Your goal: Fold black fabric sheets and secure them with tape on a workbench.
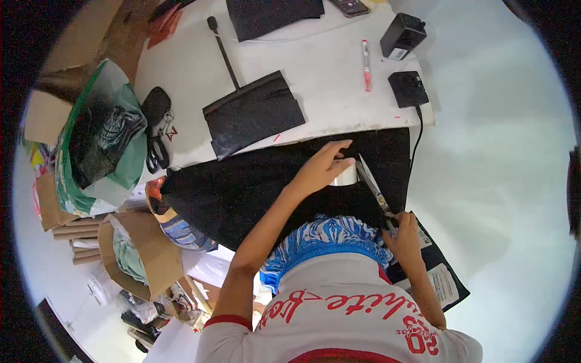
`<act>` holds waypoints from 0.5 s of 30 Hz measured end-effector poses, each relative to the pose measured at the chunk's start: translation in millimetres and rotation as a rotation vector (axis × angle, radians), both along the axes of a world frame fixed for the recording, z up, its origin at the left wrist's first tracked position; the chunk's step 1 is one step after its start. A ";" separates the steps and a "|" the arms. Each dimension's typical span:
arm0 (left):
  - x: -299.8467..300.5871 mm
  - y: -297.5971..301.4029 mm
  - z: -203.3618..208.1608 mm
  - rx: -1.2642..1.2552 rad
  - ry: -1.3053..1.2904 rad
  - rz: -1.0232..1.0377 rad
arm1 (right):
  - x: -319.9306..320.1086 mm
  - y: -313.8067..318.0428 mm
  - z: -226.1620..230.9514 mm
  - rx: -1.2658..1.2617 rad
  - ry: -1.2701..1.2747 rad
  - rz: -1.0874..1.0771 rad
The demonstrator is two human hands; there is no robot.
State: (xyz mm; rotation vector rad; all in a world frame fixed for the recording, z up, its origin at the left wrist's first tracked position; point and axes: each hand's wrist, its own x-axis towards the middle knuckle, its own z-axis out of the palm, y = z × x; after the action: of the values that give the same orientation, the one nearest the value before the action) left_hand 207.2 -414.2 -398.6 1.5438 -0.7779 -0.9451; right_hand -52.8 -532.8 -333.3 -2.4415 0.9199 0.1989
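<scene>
Black cloth drapes over the table's near edge and across my lap. My left hand rests above this cloth, its fingers bent around a small white piece that looks like a roll of tape; one finger points outward. To the right, my right hand grips the handles of metal scissors. Their blades point away from me, with the tips just right of the white roll. Whether the blades touch the cloth, I cannot tell.
On the white table lie a folded black piece, a dark rod, a red-and-white marker, black scissors and two black boxes, one a corded adapter. Left stand a green-white bag and a cardboard box.
</scene>
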 end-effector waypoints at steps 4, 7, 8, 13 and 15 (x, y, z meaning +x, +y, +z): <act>1.4 -3.9 -2.6 0.014 -0.014 -0.095 | -22.2 1.7 -6.3 -0.061 0.070 0.115; 17.7 -16.4 -9.5 0.012 -0.051 -0.315 | -25.5 13.7 -7.0 -0.279 0.128 0.185; 21.1 -19.6 -15.3 0.013 -0.056 -0.313 | -27.9 12.6 -13.0 -0.235 0.125 0.149; 31.6 -39.1 -16.3 0.017 0.112 -0.573 | -32.9 -3.5 -8.6 -0.039 0.042 0.109; 30.4 -40.5 -18.6 0.012 0.131 -0.591 | -29.1 -8.7 -0.6 0.189 0.088 0.004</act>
State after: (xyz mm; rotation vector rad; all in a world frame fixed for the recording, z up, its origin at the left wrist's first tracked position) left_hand 237.6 -454.7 -417.2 1.2611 -1.1637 -1.4644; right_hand -81.8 -541.5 -333.8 -2.2756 0.8911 0.3798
